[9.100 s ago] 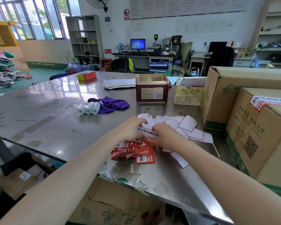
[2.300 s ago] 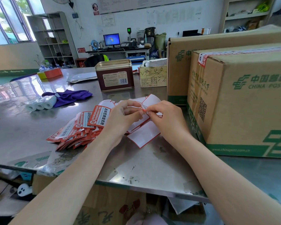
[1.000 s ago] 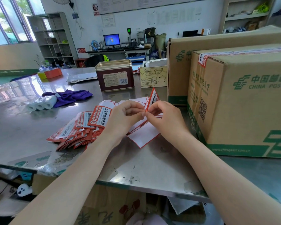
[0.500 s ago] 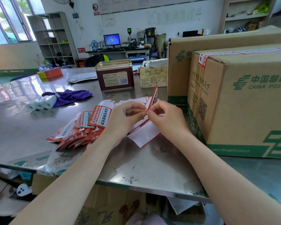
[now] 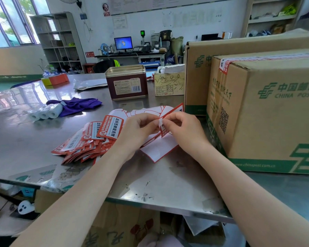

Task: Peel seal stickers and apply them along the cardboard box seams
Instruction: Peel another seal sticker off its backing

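— Which colours are being shown by the seal stickers [image 5: 89, 138]?
— Red borders are being displayed around white panels, with black characters printed on them; the peeled backing sheets [image 5: 159, 148] are being seen as plain white edged in thin red lines.
— And the cardboard box [image 5: 268, 111]?
— Brown card is being shown, marked with green lettering, a green logo, a green band along the base and a black QR square; a red-and-white strip is being carried across its top edge.
— Anything else?
— A purple cloth [image 5: 75, 105] is being reflected in the grey metal table [image 5: 16, 139], white paper rolls [image 5: 46, 112] are being seen beside it, and a maroon tin [image 5: 127, 82] with a gold rim and a white barcode label is being shown.
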`<action>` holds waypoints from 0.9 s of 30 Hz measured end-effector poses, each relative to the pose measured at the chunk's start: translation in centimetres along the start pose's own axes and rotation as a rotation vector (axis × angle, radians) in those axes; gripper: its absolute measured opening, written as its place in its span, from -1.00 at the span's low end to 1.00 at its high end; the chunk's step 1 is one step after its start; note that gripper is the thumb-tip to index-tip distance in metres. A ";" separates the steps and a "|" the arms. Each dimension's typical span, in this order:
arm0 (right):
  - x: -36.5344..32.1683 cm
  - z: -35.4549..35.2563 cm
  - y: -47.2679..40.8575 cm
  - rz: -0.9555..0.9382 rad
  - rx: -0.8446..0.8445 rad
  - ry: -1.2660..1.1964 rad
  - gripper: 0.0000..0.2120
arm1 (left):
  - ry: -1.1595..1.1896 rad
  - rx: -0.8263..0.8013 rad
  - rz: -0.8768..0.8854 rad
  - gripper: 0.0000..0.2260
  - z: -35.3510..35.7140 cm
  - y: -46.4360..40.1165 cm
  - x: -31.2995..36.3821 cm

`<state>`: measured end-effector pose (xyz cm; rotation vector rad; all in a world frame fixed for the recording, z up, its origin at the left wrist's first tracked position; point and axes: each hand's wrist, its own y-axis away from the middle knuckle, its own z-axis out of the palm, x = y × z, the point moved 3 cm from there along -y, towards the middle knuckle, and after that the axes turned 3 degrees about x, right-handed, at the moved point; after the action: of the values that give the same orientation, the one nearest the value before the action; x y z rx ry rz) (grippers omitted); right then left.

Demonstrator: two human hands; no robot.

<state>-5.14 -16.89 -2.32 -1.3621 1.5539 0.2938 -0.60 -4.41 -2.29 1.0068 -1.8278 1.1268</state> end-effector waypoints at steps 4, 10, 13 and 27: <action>0.1 -0.3 -0.1 0.024 0.031 -0.014 -0.86 | 0.022 0.128 -0.085 -0.92 -0.4 -0.3 -0.5; -0.5 -0.9 -0.1 0.086 0.063 -0.208 -0.85 | -0.275 0.248 0.042 -0.86 -0.8 -0.5 -0.5; -0.9 -0.9 0.0 0.124 0.035 -0.388 -0.89 | -0.378 0.229 0.125 -0.79 -0.7 -0.5 -0.5; -0.2 -1.8 -0.3 0.163 0.258 -0.444 -0.89 | -0.737 0.197 0.096 -0.78 -0.1 -0.6 -1.5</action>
<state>-5.83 -18.15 -1.24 -0.8975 1.2774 0.4468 0.56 -4.20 -3.36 1.6180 -2.3798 1.0860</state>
